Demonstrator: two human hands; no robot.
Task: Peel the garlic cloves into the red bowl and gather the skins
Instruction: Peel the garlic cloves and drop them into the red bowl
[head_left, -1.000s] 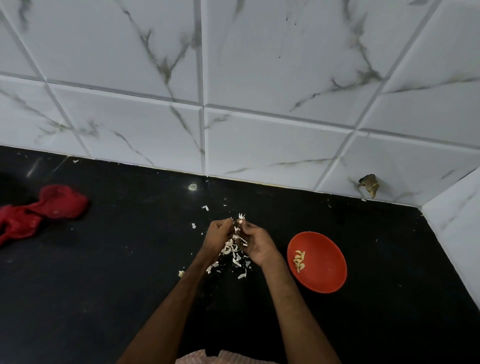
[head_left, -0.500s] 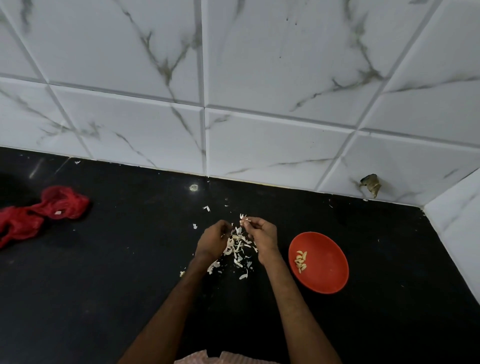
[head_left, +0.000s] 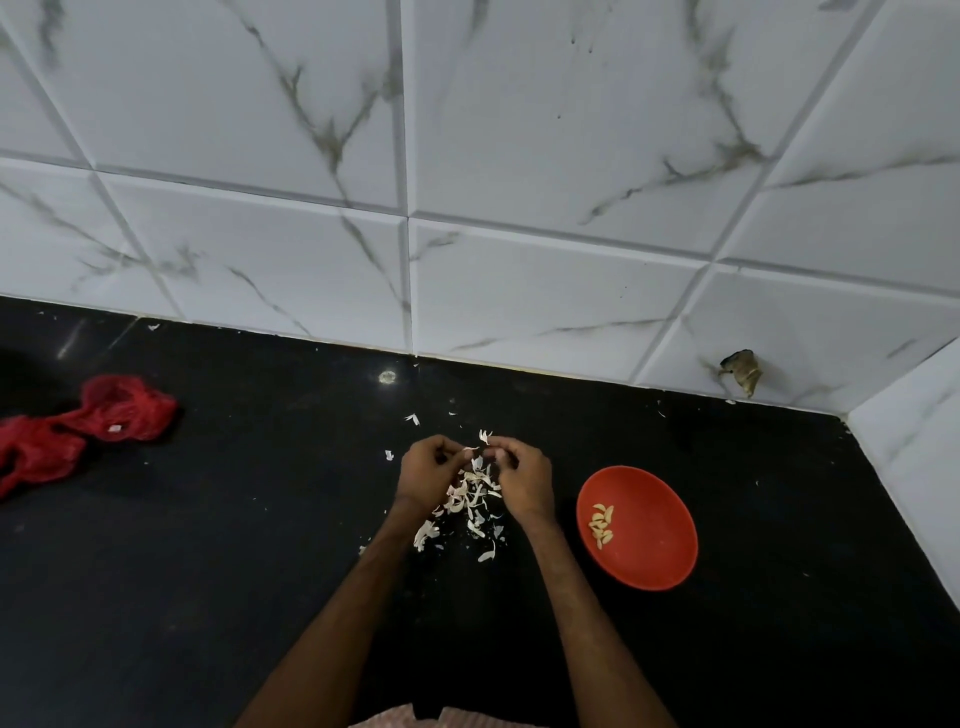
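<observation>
Both hands meet over the black counter (head_left: 208, 597), fingertips nearly touching. Left hand (head_left: 426, 474) has its fingers curled in and pinches one side of a garlic clove (head_left: 483, 451). Right hand (head_left: 522, 479) is also curled and pinches the other side from above. The clove is mostly hidden by the fingertips (only a pale bit and a flake of skin sticking up are visible), so whether it is peeled cannot be told.

The skins (head_left: 470, 501) lie in a loose white pile on the counter right under and between the two hands. A few stray flakes are scattered beyond the fingers and toward the left wrist.

The red bowl (head_left: 654, 551) sits on the counter just right of the right hand, apart from it. Peeled cloves (head_left: 601, 524) lie in a small cluster in its left half.

A crumpled red mesh bag (head_left: 78, 431) lies at the far left, well apart from the hands. A white marble-look tiled wall (head_left: 519, 156) runs behind the counter and turns the corner at the right.
</observation>
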